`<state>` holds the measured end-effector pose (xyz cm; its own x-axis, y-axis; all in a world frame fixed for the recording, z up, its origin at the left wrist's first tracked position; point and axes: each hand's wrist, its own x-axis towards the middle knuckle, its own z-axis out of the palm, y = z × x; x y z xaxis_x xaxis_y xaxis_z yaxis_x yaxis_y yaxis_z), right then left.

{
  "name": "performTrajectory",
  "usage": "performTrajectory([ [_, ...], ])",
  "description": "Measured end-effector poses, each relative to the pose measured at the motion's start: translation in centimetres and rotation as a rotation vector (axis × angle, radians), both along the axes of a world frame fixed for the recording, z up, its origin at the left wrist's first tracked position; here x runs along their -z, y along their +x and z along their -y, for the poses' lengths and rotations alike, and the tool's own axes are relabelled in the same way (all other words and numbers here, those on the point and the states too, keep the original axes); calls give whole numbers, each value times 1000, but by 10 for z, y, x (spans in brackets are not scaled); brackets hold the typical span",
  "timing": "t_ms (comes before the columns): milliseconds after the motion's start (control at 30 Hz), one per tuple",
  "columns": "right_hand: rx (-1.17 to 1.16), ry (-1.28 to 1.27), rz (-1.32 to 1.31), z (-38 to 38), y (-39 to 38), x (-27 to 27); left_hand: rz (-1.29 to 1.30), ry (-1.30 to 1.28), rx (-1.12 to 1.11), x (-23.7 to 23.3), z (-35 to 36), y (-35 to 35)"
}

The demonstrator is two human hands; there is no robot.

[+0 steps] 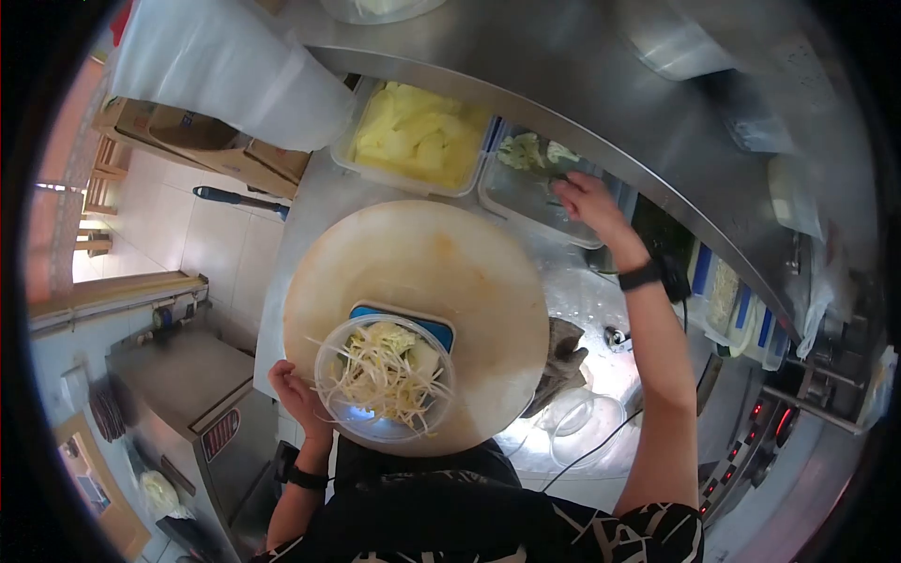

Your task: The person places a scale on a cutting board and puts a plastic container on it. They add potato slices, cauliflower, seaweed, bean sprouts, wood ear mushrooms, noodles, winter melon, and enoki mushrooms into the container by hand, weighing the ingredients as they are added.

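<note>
A clear round bowl [387,427] of bean sprouts [389,380], with pale cabbage-like pieces among them, stands on a flat blue device with a light rim [430,327]. Under both is a large round chopping board [413,258]. Close by the bowl's left side, at the board's edge, is my left hand [305,403], its fingers loosely bent with nothing visible in them. My right hand [589,202] reaches into a clear plastic tub [526,202] with a few pale green vegetable pieces [533,150] at its far end. Its fingers are pinched together; what they hold is too small to make out.
Beside the tub is another tub full of yellow slices [418,136]. A steel shelf [563,113] overhangs the back. Right of the board lie a dark crumpled cloth [561,361] and clear round lids or bowls [587,422]. More tubs [723,296] line the right.
</note>
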<state>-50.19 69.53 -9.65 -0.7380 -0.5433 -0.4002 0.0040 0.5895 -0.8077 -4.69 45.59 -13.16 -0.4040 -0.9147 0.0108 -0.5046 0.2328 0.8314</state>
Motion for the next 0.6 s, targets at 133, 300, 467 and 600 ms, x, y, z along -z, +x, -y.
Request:
performTrajectory([
  [133, 381, -274, 1, -73, 30, -56, -69, 75, -11, 8, 5, 9],
  [300, 358, 182, -797, -200, 30, -5, -110, -92, 250, 32, 14, 21],
  [467, -46, 546, -986, -237, 65, -101, -96, -86, 143, 27, 14, 10],
  [600, 299, 10, -469, -242, 47, -239, 89, -109, 35, -6, 1, -4],
])
